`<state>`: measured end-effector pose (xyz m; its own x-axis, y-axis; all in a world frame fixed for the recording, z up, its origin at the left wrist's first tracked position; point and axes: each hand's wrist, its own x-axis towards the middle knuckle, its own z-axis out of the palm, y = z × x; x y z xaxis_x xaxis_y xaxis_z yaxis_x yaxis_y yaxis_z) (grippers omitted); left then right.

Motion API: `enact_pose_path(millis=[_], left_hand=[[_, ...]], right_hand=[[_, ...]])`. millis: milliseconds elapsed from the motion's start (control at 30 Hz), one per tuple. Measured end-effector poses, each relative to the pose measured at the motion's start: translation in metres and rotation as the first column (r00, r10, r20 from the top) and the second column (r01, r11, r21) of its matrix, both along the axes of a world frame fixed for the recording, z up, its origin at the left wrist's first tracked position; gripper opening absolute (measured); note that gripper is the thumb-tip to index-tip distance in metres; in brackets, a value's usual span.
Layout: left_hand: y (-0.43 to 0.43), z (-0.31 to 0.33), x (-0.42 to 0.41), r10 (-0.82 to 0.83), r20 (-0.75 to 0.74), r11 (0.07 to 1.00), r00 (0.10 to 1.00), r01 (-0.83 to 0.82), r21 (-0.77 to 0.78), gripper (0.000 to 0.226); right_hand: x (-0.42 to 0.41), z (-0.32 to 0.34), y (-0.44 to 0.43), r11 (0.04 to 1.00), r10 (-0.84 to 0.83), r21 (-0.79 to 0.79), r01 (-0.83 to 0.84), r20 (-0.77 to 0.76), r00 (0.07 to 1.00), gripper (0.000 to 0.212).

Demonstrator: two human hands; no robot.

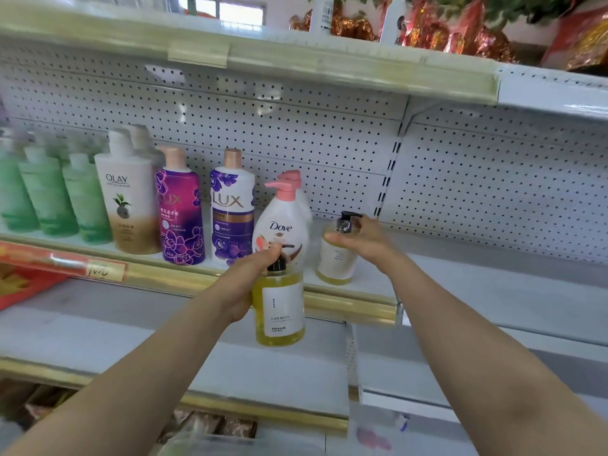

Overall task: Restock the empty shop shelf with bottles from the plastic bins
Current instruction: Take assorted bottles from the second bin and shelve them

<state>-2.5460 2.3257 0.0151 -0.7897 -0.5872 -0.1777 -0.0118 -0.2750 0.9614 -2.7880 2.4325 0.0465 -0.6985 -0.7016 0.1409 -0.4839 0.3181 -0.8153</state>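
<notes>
My left hand grips a yellow pump bottle with a white label by its neck and holds it in the air just in front of the shelf edge. My right hand holds the black pump top of a second yellow pump bottle, which stands on the shelf to the right of a white Dove bottle. Further left on the same shelf stand two purple Lux bottles, a white Olay bottle and green bottles.
The white pegboard back wall spans the shelf, and the shelf surface stretches on to the right of the bottles. A lower white shelf lies below. An upper shelf carries red and gold decorations.
</notes>
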Motion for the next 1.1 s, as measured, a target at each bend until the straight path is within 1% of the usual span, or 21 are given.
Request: enact_pose_path(millis=[67,100,167,200,267,333,367,467,533,600,667,700,733,800,867,900,933,967,1000,1067,1100], left_hand=[[0.003,0.0,-0.005,-0.003,0.004,1.0,1.0,0.003,0.005,0.04],[0.004,0.0,-0.007,-0.003,0.002,1.0,1.0,0.003,0.004,0.037],[0.005,-0.001,-0.009,-0.018,0.004,1.0,1.0,0.018,0.003,0.031],[0.005,-0.002,-0.01,-0.029,0.011,1.0,1.0,0.029,0.002,0.029],[0.004,-0.003,-0.012,-0.037,0.026,0.999,0.999,0.037,-0.003,0.03],[0.003,-0.004,-0.014,-0.035,0.032,0.999,0.999,0.036,-0.007,0.031],[0.002,-0.005,-0.014,-0.037,0.03,0.999,0.999,0.037,-0.007,0.03],[0.001,-0.004,-0.017,-0.046,0.025,0.999,0.999,0.047,-0.011,0.028],[0.001,-0.004,-0.018,-0.056,0.026,0.998,0.998,0.056,-0.008,0.028],[0.0,-0.003,-0.018,-0.064,0.022,0.998,0.998,0.065,-0.009,0.027],[0.0,-0.004,-0.018,-0.064,0.021,0.998,0.998,0.064,-0.009,0.027],[-0.001,-0.004,-0.018,-0.06,0.023,0.998,0.998,0.06,-0.008,0.027],[-0.002,-0.005,-0.018,-0.058,0.029,0.998,0.998,0.058,-0.006,0.028],[-0.004,-0.006,-0.017,-0.057,0.039,0.998,0.998,0.057,-0.004,0.027],[-0.005,-0.006,-0.018,-0.058,0.046,0.998,0.997,0.059,-0.003,0.028],[-0.006,-0.006,-0.018,-0.061,0.048,0.998,0.997,0.061,0.0,0.03],[-0.007,-0.005,-0.018,-0.065,0.049,0.998,0.997,0.065,0.004,0.033],[-0.008,-0.005,-0.019,-0.07,0.047,0.998,0.996,0.07,0.008,0.036],[-0.008,-0.005,-0.02,-0.075,0.045,0.997,0.996,0.074,0.011,0.037],[-0.01,-0.005,-0.021,-0.079,0.043,0.997,0.996,0.078,0.016,0.035],[-0.01,-0.006,-0.022,-0.078,0.04,0.997,0.996,0.077,0.017,0.033]], right_hand=[[-0.001,-0.004,-0.002,1.0,-0.017,0.0,0.017,-0.038,0.999,0.071],[-0.002,-0.005,-0.002,1.0,-0.029,-0.013,0.029,-0.032,0.999,0.076],[-0.007,-0.007,-0.001,0.999,-0.014,-0.047,0.015,0.026,1.0,0.094],[-0.01,-0.007,0.001,0.999,0.01,-0.054,-0.007,0.064,0.998,0.099],[-0.014,-0.006,0.006,0.997,0.066,-0.039,-0.061,0.122,0.99,0.096],[-0.017,-0.007,0.006,0.998,0.065,-0.014,-0.064,0.14,0.988,0.095],[-0.016,-0.006,0.004,0.999,0.047,-0.011,-0.046,0.123,0.991,0.096],[-0.007,-0.006,-0.007,0.999,-0.04,-0.01,0.04,0.0,0.999,0.101],[-0.003,-0.007,-0.014,0.997,-0.082,-0.014,0.082,-0.018,0.996,0.098],[-0.006,-0.007,-0.015,0.998,-0.055,-0.026,0.056,0.032,0.998,0.098],[-0.011,-0.007,-0.011,0.999,0.017,-0.031,-0.013,0.133,0.991,0.097],[-0.014,-0.006,-0.009,0.998,0.051,-0.032,-0.046,0.168,0.985,0.094],[-0.016,-0.006,-0.009,0.998,0.064,-0.032,-0.059,0.166,0.984,0.089],[-0.016,-0.006,-0.013,1.0,0.02,-0.009,-0.02,0.082,0.996,0.085],[-0.013,-0.007,-0.019,0.998,-0.057,0.027,0.058,-0.039,0.998,0.09],[-0.013,-0.008,-0.02,0.996,-0.079,0.022,0.081,-0.074,0.994,0.091],[-0.014,-0.009,-0.02,0.996,-0.087,0.006,0.088,-0.075,0.993,0.091],[-0.016,-0.009,-0.019,0.998,-0.067,-0.022,0.066,-0.036,0.997,0.091],[-0.017,-0.008,-0.017,0.998,-0.032,-0.054,0.034,0.034,0.999,0.09],[-0.02,-0.007,-0.012,0.994,0.045,-0.104,-0.029,0.152,0.987,0.089],[-0.023,-0.008,-0.011,0.994,0.063,-0.103,-0.046,0.169,0.984,0.087]])
